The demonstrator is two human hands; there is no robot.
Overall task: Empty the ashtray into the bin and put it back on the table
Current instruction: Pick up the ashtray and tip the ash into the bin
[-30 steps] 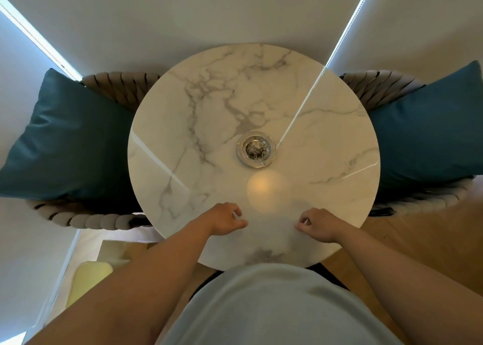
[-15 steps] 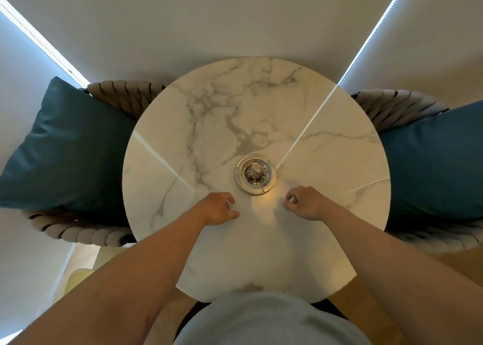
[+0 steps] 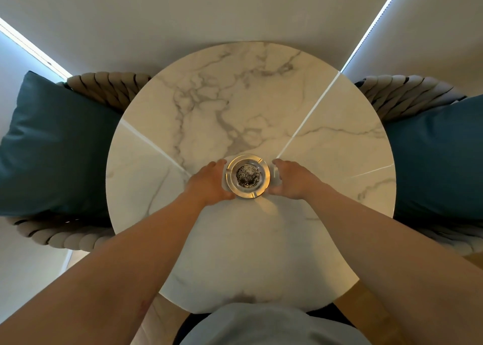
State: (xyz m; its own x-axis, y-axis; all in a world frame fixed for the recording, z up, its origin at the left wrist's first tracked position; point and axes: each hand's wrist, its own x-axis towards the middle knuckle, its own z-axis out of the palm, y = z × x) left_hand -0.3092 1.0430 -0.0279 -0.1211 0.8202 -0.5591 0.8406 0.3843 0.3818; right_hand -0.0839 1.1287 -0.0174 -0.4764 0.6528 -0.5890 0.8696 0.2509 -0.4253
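– Two findings on the ashtray (image 3: 264, 167). Sits flat near the middle of the marble table (image 3: 235, 96), loaded with dark ash (image 3: 248, 176). Looks like thick clear glass, so judged stiff, fairly heavy for its size, smooth enough to slip, and liable to chip against stone

– Where to take hold?

– At opposite sides of the rim, low on the outer wall. Keep level during the lift; any tilt risks spilling loose ash

– State of the hands?

– Left hand (image 3: 209, 184): uncurled and cupped, touching the left edge. Right hand (image 3: 292, 181): likewise spread and curved, just beside the right edge. Neither clenched. Cannot tell whether a firm hold is made; no lift apparent

– Changes against half a second ago?

– Were loosely curled then, short of the ashtray on the near side and apart from it. Now opened, moved forward and set either side of it. Ashtray itself unmoved on the table
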